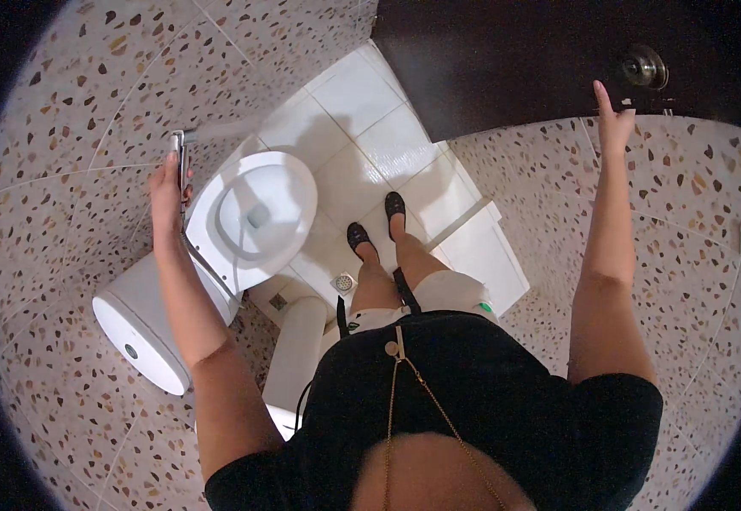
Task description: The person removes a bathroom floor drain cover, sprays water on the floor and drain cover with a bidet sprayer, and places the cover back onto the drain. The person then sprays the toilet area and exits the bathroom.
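Left hand (166, 200) closed around a chrome bidet sprayer (180, 157), head pointing toward twelve o'clock, thin jet of water leaving the nozzle toward two o'clock across the wall tiles. Sprayer's metal hose (209, 268) trailing from the grip toward five o'clock, passing along the rim of the toilet bowl. Right hand (613, 119) open, fingers stretched up and held together, palm laid flat against the edge of the dark wooden door (515, 60); nothing gripped.

Just at three o'clock of the left hand, white toilet bowl (255, 217), lid up, water showing in the middle. At seven o'clock of that hand, white cistern (136, 319) with a round flush button on top. At one o'clock of the right hand, round metal door knob (643, 66), close by but not touched.

Between the arms, near the middle: two feet in black flat shoes (377, 223) standing on the white tiled floor (362, 136), a small round floor drain (344, 282) just at seven o'clock of the left shoe. White step or ledge (485, 255) at four o'clock of the shoes. Speckled terrazzo-look wall tiles (72, 111) all around at nine and three o'clock. Black top and thin gold chain (426, 396) at six o'clock, nearest the camera.
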A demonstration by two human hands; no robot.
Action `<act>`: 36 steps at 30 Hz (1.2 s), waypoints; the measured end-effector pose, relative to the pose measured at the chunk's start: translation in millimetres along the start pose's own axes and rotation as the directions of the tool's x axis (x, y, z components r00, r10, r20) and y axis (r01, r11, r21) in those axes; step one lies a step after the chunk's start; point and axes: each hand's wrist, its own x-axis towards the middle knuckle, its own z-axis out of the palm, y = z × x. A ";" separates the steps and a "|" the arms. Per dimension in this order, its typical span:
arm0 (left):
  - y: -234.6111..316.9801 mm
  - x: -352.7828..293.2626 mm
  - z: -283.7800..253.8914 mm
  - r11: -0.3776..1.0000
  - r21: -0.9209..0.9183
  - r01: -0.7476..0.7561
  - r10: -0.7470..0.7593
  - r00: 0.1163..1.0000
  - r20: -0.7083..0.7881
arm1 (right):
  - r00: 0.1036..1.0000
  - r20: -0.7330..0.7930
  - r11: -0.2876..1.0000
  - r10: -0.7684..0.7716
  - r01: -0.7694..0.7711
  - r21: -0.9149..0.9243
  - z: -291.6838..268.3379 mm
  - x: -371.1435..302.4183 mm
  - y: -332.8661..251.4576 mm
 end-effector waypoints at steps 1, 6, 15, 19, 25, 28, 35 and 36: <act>-3.4 2.8 -3.1 1.000 0.006 0.003 -0.003 1.000 -0.001 | 0.998 -0.024 0.993 0.052 -0.055 -0.102 2.9 -5.0 -17.5; -8.4 4.5 9.1 0.997 -0.029 0.071 -0.068 0.994 0.087 | 1.000 -0.003 0.993 -0.016 0.016 -0.114 -4.3 6.3 18.3; -1.6 7.0 19.9 0.994 -0.069 0.081 -0.071 0.988 0.135 | 0.999 -0.001 0.999 -0.032 0.032 0.007 -7.3 20.2 52.7; -3.4 19.7 19.2 0.993 0.100 0.061 -0.063 0.998 0.017 | 1.000 0.000 0.994 -0.029 0.029 -0.110 -10.4 28.7 66.3; -1.6 27.7 15.0 0.992 -0.104 0.072 -0.067 0.996 0.056 | 0.997 0.060 0.998 -0.056 0.058 -0.028 -4.8 16.6 28.0; 2.4 29.9 19.4 1.000 0.024 -0.018 0.018 0.999 -0.027 | 0.995 0.058 0.996 -0.079 0.081 -0.037 -10.2 22.3 34.0; -3.2 43.9 32.1 0.998 -0.055 -0.031 0.031 1.000 -0.006 | 0.992 -0.038 0.992 -0.123 0.123 0.004 -3.8 18.1 30.7; -1.1 45.2 31.0 0.998 -0.050 -0.035 0.035 0.999 0.008 | 0.992 -0.035 0.993 -0.121 0.121 0.006 -5.8 19.6 35.0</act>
